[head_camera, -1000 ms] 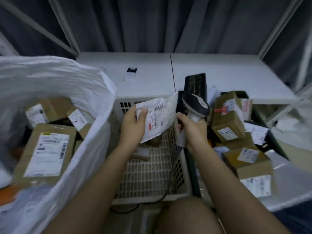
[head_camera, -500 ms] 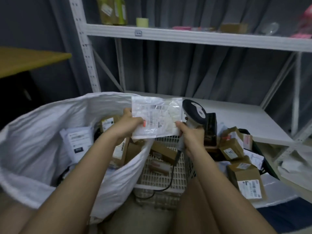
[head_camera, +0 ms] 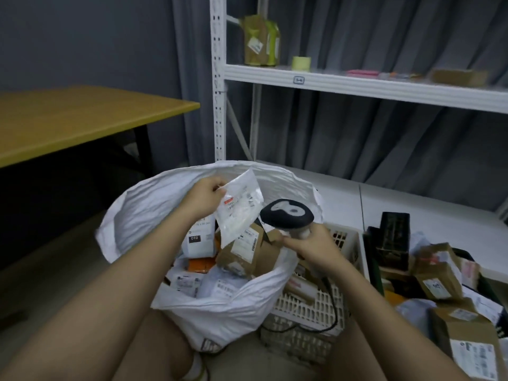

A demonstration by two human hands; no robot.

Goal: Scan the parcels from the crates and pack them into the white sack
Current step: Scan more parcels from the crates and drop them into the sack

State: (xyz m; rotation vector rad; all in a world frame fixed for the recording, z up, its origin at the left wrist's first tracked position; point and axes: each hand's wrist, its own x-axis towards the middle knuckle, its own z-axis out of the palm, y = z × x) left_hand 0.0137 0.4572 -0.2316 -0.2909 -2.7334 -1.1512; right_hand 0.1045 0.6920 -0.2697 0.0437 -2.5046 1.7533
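my parcel (head_camera: 239,207): glossy clear plastic, paper label | sack (head_camera: 154,213): crinkled white plastic | boxes (head_camera: 242,253): matt cardboard | crate (head_camera: 310,306): pale plastic lattice

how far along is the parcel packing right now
Done: the white sack already holds many labelled boxes and mailers. In hand: the left hand holds a flat clear mailer over the sack's mouth, not yet released; the right hand grips the scanner. Left: some parcels lie in the white crate, and more boxes are piled in the dark crate on the right.
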